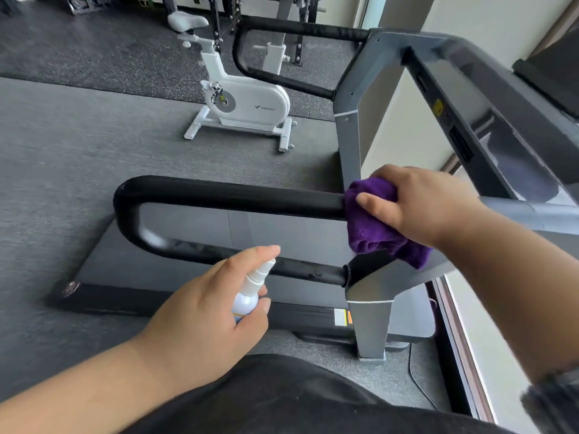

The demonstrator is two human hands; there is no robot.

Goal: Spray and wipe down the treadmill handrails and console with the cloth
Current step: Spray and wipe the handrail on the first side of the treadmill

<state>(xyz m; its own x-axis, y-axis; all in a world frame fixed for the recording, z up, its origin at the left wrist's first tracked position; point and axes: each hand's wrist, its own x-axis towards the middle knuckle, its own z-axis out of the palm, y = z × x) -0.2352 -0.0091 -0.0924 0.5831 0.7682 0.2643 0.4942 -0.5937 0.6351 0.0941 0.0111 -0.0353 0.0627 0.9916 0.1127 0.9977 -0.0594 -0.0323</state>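
Your right hand (419, 205) clamps the purple cloth (376, 233) around the near black handrail (232, 195) at its console-side end. Your left hand (206, 321) grips 1 spray bottle (250, 296) just below that handrail.

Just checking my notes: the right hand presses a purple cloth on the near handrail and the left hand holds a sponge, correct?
Not quite. The head view shows the left hand holding a small white spray bottle, not a sponge. The rest stands: the right hand presses the purple cloth on the near handrail.
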